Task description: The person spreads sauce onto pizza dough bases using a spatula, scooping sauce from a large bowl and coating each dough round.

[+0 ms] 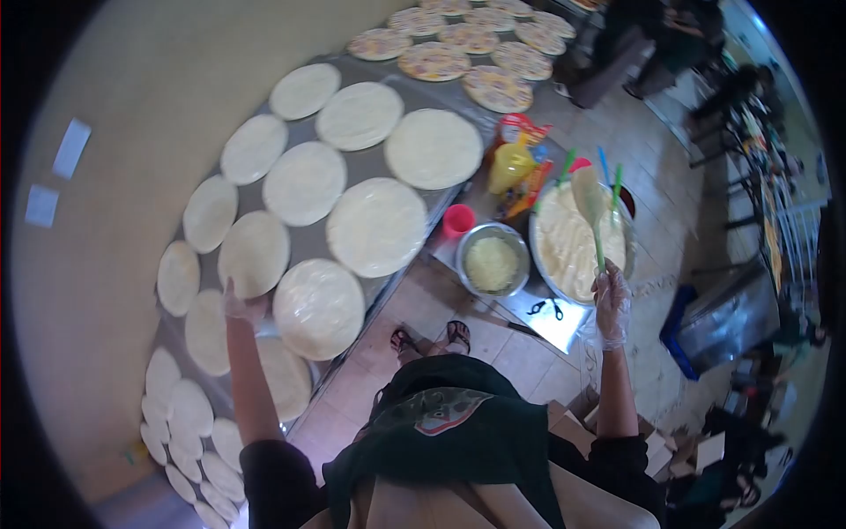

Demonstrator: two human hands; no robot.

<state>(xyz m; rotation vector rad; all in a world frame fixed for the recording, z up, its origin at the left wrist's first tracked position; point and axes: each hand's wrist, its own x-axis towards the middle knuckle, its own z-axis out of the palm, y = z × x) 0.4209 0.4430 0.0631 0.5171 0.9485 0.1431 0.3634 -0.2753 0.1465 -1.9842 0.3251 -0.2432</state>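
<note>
I judge the relation that counts to be the spoon (pixel 589 196) against the basin (pixel 537 256): it shows over the cream-filled basin, its long axis running away from the body, bowl at the far end and tipped slightly left. The right hand (pixel 612 309) is much the nearer; I see it in a clear glove, fingers closed round the handle's near end, beside the basin's near right rim. How high the spoon hangs above the cream (pixel 564 242), I cannot tell. Its bowl looks broad, rounded and pale, the handle slim and greenish.

The basin stands towards the right edge of the side table (pixel 560 335), beyond the near corner where the scissors (pixel 557 309) lie. Just left of it I see a smaller metal bowl (pixel 465 273) holding something pale and shredded-looking.

Far to the left, the left hand (pixel 248 304) is over the long table (pixel 308 251), in from its right edge. One finger points away, by the near rim of a flat pale dough round (pixel 254 254); I cannot tell whether it touches, how open the hand is, or whether it holds anything. Just right of it sits a glossier round (pixel 319 309).
</note>
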